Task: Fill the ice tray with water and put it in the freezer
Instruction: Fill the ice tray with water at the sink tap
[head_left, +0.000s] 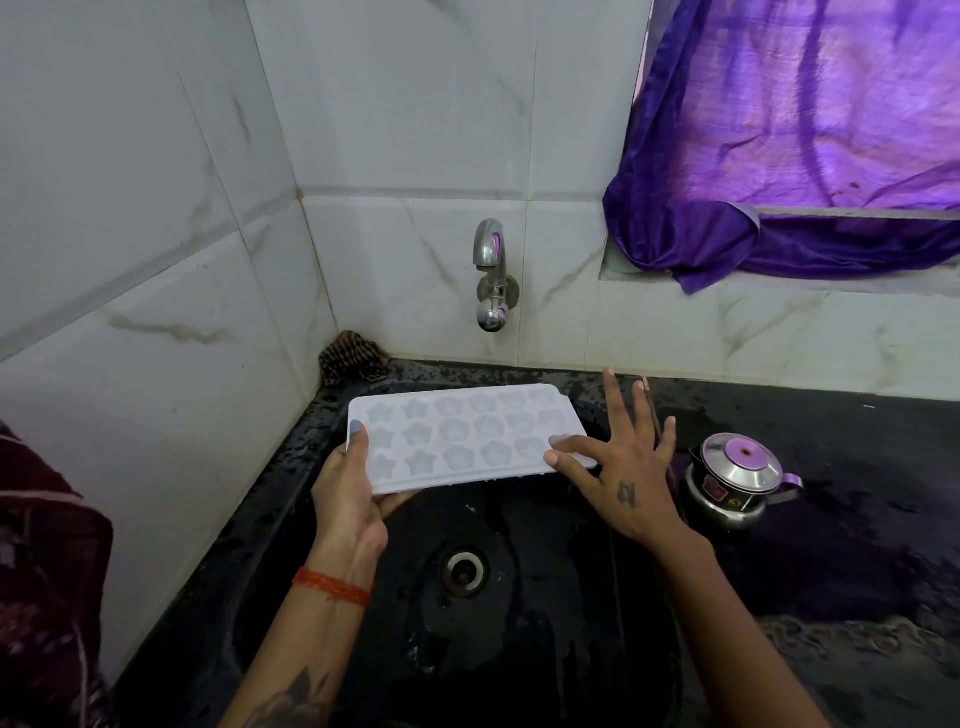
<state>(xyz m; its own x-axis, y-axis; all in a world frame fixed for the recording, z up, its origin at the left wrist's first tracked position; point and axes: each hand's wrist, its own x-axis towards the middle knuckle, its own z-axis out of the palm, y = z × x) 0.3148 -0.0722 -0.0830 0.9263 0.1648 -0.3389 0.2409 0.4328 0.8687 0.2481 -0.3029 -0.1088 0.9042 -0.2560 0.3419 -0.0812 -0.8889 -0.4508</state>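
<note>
At the centre of the frame, the left hand (349, 501) is gripping the white ice tray (467, 439) by its left end over the black sink (519, 597). The right hand (621, 470) is resting spread fingers, grasping nothing, on its right edge, below the tap (491, 275).

Dim violet daylight through the curtain (810, 130), glints on wet sink (519, 649), wide-angle edge bending.
</note>
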